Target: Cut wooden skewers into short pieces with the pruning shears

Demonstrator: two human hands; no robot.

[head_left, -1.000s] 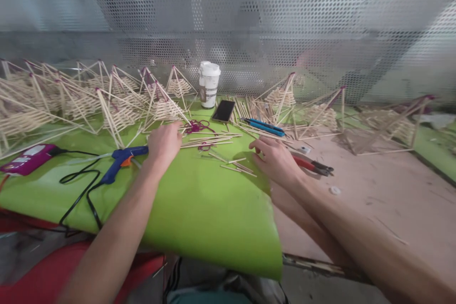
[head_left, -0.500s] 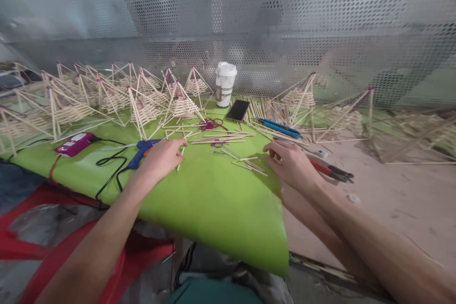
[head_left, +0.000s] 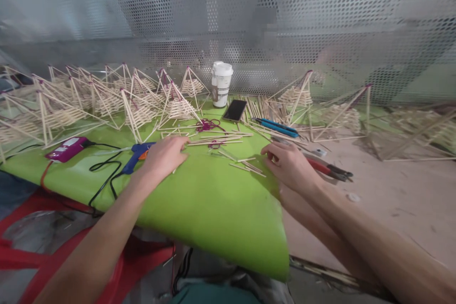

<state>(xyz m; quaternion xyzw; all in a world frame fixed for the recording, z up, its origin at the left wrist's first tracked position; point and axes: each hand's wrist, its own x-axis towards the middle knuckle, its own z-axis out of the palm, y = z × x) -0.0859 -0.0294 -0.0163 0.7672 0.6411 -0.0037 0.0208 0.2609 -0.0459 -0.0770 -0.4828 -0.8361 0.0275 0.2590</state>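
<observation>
My left hand (head_left: 166, 154) is over the green sheet (head_left: 213, 209), its thumb apart from its bent fingers. Below it lies a thin wooden stick (head_left: 174, 170), mostly hidden by the hand. Beside that wrist is a blue hot glue gun (head_left: 134, 157). My right hand (head_left: 287, 160) rests at the sheet's right side, fingers loosely bent with a gap at the thumb, and nothing visible in it. Short cut sticks (head_left: 249, 166) lie just left of it. Between the hands, farther back, are longer sticks (head_left: 221, 139) and purple string (head_left: 207, 125).
Stick pyramids (head_left: 178, 104) crowd the back left; others (head_left: 342, 116) stand at right. A white cup (head_left: 222, 85), a phone (head_left: 235, 110), a blue cutter (head_left: 278, 127), red-handled pliers (head_left: 329, 170) and a purple power socket (head_left: 68, 149) lie around. Red chairs (head_left: 71, 266) are below the table edge.
My left hand has shifted slightly over the stick below it, which is now more covered, and its thumb sticks out more. My right hand has barely moved. The view has turned slightly right.
</observation>
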